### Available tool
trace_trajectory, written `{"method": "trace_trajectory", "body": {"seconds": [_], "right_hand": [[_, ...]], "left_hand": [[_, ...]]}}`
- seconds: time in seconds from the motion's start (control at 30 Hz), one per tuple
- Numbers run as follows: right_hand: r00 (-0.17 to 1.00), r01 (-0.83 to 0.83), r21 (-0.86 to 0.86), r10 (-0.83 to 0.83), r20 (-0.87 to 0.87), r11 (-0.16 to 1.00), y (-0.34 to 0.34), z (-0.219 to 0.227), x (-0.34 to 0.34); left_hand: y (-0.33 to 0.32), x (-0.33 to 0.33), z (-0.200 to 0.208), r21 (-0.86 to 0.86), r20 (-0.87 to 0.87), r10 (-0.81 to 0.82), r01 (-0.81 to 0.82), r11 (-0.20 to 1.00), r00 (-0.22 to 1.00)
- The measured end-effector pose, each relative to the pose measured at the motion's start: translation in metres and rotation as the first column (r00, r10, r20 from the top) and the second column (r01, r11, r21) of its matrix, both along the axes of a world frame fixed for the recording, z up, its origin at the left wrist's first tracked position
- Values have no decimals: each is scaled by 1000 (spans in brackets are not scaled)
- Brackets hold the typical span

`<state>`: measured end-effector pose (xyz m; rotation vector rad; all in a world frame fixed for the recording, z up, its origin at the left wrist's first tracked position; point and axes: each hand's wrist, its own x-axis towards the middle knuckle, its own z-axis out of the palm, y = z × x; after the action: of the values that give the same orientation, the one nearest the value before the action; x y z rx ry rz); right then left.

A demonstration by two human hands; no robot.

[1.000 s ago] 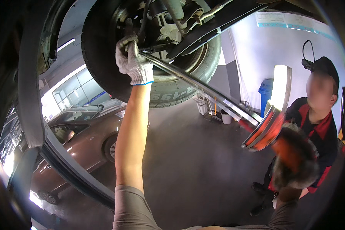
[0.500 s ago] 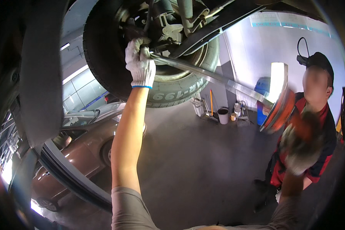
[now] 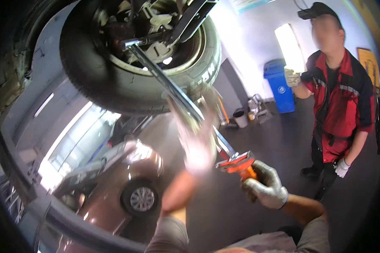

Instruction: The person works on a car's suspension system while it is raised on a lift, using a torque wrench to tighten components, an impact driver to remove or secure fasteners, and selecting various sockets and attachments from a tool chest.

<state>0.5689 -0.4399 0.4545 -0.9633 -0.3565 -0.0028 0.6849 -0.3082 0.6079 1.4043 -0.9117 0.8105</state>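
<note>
Long-handled wrench (image 3: 166, 82): Grip, Alignment and Markings

I have the right hand (image 3: 268, 185) closed on the orange handle (image 3: 249, 173), beyond the lower right edge of the tyre (image 3: 126, 95). My left hand (image 3: 198, 145) is blurred at the bar, fingers apart; I cannot tell whether it touches. Farther up, the bar crosses the tyre's lower edge; its head (image 3: 131, 43) sits inside the wheel rim (image 3: 126, 66), against a dark extension (image 3: 152, 39). I judge that load is best applied smoothly, square to that extension, with fingers clear of the gap between bar and tyre.

Markings: pale lettering (image 3: 207, 75) on the sidewall, partly blurred; a white emblem on a blue bin (image 3: 287, 101); a blue-and-white wall sheet (image 3: 242, 4), cropped and unreadable. Beside the bin, a person (image 3: 342, 105) holds a bright white panel (image 3: 290, 48).
</note>
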Motion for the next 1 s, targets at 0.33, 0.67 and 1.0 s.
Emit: {"method": "trace_trajectory", "body": {"seconds": [0.33, 0.67, 1.0], "right_hand": [[985, 161, 66, -165, 51, 985, 42, -28, 7], [453, 891, -225, -805, 382, 395, -107, -31, -154], [845, 531, -85, -535, -19, 843, 12, -45, -12]], "left_hand": [[45, 10, 3, -16, -534, -608, 711, 703, 588], [-31, -10, 32, -24, 4, -806, 806, 592, 592], [2, 30, -5, -113, -350, -805, 831, 544, 479]]}}
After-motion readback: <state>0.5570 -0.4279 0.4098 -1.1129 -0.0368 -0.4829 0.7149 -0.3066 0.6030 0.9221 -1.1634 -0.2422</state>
